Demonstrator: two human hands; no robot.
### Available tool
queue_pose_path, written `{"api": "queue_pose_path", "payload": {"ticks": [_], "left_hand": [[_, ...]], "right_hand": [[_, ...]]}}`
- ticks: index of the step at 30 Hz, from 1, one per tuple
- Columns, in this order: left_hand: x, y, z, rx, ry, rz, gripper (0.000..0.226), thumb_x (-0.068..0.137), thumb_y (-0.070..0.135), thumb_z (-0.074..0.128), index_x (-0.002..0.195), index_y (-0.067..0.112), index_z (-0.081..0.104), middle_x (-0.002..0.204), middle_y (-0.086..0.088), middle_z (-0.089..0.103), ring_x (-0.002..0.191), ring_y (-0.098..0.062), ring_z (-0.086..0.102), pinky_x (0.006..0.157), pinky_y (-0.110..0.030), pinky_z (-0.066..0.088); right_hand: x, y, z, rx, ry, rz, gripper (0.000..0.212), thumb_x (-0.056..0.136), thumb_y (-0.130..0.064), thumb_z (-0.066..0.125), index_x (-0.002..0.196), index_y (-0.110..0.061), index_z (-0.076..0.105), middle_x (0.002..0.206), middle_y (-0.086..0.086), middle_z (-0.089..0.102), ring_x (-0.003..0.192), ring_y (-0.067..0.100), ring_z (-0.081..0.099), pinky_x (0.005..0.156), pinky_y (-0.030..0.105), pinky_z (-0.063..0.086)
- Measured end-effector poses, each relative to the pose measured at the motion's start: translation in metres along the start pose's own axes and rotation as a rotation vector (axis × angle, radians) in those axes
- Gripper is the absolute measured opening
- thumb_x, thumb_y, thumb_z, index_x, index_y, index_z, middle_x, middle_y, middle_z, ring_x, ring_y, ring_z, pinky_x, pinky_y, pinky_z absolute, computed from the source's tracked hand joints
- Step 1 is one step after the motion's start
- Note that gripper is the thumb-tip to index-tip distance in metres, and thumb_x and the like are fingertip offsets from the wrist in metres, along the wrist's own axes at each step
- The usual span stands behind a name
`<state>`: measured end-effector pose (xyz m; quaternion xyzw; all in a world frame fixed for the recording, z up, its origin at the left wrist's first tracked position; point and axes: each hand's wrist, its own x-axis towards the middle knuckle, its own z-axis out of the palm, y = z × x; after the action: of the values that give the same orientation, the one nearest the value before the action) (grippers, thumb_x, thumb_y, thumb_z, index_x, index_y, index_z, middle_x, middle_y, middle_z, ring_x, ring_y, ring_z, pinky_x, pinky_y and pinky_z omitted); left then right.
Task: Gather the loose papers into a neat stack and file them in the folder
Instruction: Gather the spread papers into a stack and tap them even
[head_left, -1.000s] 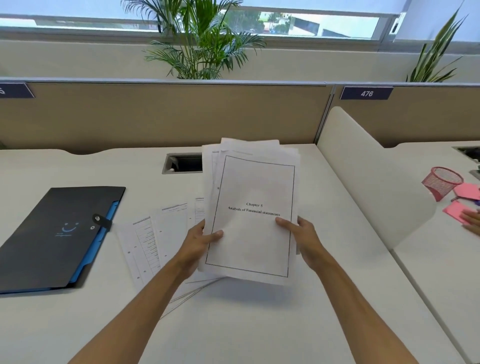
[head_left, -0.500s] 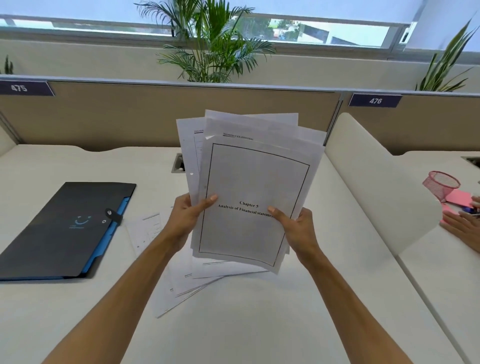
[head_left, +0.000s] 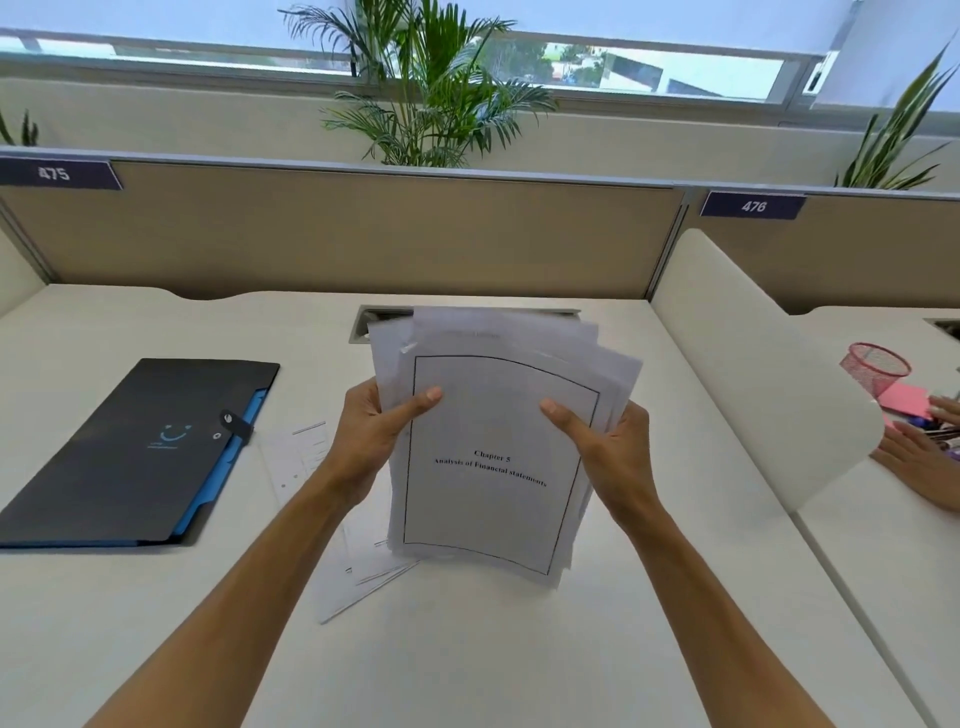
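Observation:
I hold a bundle of white papers (head_left: 493, 499) upright, its lower edge down on the desk; the front sheet reads "Chapter 5, Analysis of Financial statements". My left hand (head_left: 371, 436) grips the bundle's left edge and my right hand (head_left: 605, 441) grips its right edge, thumbs on the front sheet. The sheets' top edges are uneven and fanned. Several more loose papers (head_left: 332, 530) lie flat on the desk under and left of the bundle. A dark folder (head_left: 130, 452) with blue inner pockets and a snap strap lies shut at the left.
The white desk (head_left: 467, 665) is bounded by a beige partition at the back and a curved white divider (head_left: 753, 374) at the right. A cable slot (head_left: 374, 319) sits behind the papers. Beyond the divider are a pink mesh cup (head_left: 875, 366), pink notes and another person's hand (head_left: 919, 457).
Both hands slid up the bundle's sides and brought it down, so its lower edge now rests on the desk. The sheets are more closely gathered than before.

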<state>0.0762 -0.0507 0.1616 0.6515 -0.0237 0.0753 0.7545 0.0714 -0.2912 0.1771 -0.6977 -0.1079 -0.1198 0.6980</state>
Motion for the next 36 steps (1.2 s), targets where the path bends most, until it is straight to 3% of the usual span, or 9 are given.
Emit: {"api": "queue_pose_path", "payload": {"ticks": [3, 7, 11, 15, 17, 22, 28, 32, 36], "left_hand": [[-0.003, -0.002, 0.004, 0.018, 0.014, -0.014, 0.019, 0.084, 0.024, 0.069, 0.102, 0.024, 0.072, 0.099, 0.0, 0.076, 0.09, -0.02, 0.072, 0.072, -0.032, 0.06], [-0.003, 0.003, 0.01, 0.045, 0.026, 0.025, 0.014, 0.088, 0.025, 0.065, 0.1, 0.027, 0.072, 0.095, 0.004, 0.076, 0.086, -0.019, 0.073, 0.066, -0.027, 0.058], [0.001, 0.019, 0.012, 0.038, 0.021, 0.077, 0.012, 0.084, 0.029, 0.067, 0.092, 0.031, 0.075, 0.092, 0.007, 0.077, 0.082, -0.013, 0.073, 0.065, -0.023, 0.057], [0.004, 0.026, 0.005, 0.003, -0.009, 0.084, 0.03, 0.074, 0.033, 0.075, 0.101, 0.022, 0.073, 0.096, 0.0, 0.075, 0.085, -0.015, 0.072, 0.066, -0.024, 0.057], [0.002, 0.018, -0.001, 0.018, -0.011, 0.055, 0.033, 0.075, 0.031, 0.078, 0.106, 0.02, 0.071, 0.098, -0.001, 0.074, 0.087, -0.018, 0.071, 0.066, -0.025, 0.057], [-0.01, -0.031, -0.015, 0.013, -0.115, -0.154, 0.041, 0.065, 0.032, 0.085, 0.103, 0.02, 0.075, 0.108, -0.006, 0.074, 0.1, -0.025, 0.071, 0.079, -0.033, 0.059], [-0.027, -0.085, -0.012, 0.024, -0.113, -0.303, 0.029, 0.078, 0.023, 0.078, 0.107, 0.023, 0.074, 0.111, -0.002, 0.074, 0.104, -0.02, 0.07, 0.08, -0.026, 0.058], [-0.031, -0.096, -0.001, 0.002, -0.042, -0.344, 0.03, 0.079, 0.023, 0.077, 0.108, 0.019, 0.072, 0.106, -0.002, 0.076, 0.099, -0.023, 0.071, 0.077, -0.03, 0.059], [-0.027, -0.091, 0.006, -0.005, 0.019, -0.306, 0.029, 0.074, 0.024, 0.08, 0.102, 0.021, 0.072, 0.102, 0.001, 0.076, 0.095, -0.018, 0.072, 0.079, -0.03, 0.058]], "right_hand": [[0.0, 0.001, 0.001, -0.006, 0.033, 0.029, 0.008, 0.084, -0.021, 0.075, 0.086, -0.028, 0.073, 0.08, -0.005, 0.078, 0.074, 0.017, 0.076, 0.058, 0.027, 0.061], [0.003, -0.001, 0.002, 0.009, 0.058, 0.017, 0.011, 0.086, -0.023, 0.073, 0.095, -0.028, 0.07, 0.083, -0.011, 0.076, 0.076, 0.013, 0.075, 0.057, 0.021, 0.058], [0.008, -0.011, 0.001, 0.01, 0.084, -0.025, 0.022, 0.084, -0.023, 0.076, 0.104, -0.014, 0.073, 0.083, -0.004, 0.077, 0.076, 0.013, 0.075, 0.057, 0.019, 0.057], [0.011, -0.019, -0.002, 0.058, 0.034, -0.054, 0.032, 0.074, -0.037, 0.079, 0.104, -0.033, 0.07, 0.092, -0.018, 0.074, 0.086, 0.01, 0.073, 0.064, 0.02, 0.059], [0.009, -0.01, -0.006, 0.066, 0.009, -0.003, 0.039, 0.074, -0.034, 0.079, 0.111, -0.028, 0.068, 0.094, -0.018, 0.074, 0.086, 0.01, 0.073, 0.065, 0.02, 0.059], [-0.006, 0.039, -0.013, 0.033, -0.09, 0.188, 0.027, 0.076, -0.019, 0.083, 0.102, -0.024, 0.075, 0.097, -0.006, 0.079, 0.088, 0.013, 0.075, 0.067, 0.018, 0.057], [-0.03, 0.085, -0.007, 0.025, -0.07, 0.378, 0.015, 0.081, -0.016, 0.079, 0.093, -0.026, 0.077, 0.095, -0.006, 0.079, 0.09, 0.015, 0.076, 0.068, 0.02, 0.058], [-0.038, 0.092, 0.003, 0.075, 0.001, 0.426, 0.011, 0.082, -0.019, 0.079, 0.081, -0.029, 0.08, 0.091, -0.004, 0.08, 0.086, 0.016, 0.076, 0.065, 0.02, 0.058], [-0.034, 0.084, 0.008, 0.123, 0.047, 0.389, 0.009, 0.081, -0.022, 0.08, 0.082, -0.03, 0.08, 0.09, -0.004, 0.08, 0.085, 0.013, 0.076, 0.065, 0.019, 0.058]]}}
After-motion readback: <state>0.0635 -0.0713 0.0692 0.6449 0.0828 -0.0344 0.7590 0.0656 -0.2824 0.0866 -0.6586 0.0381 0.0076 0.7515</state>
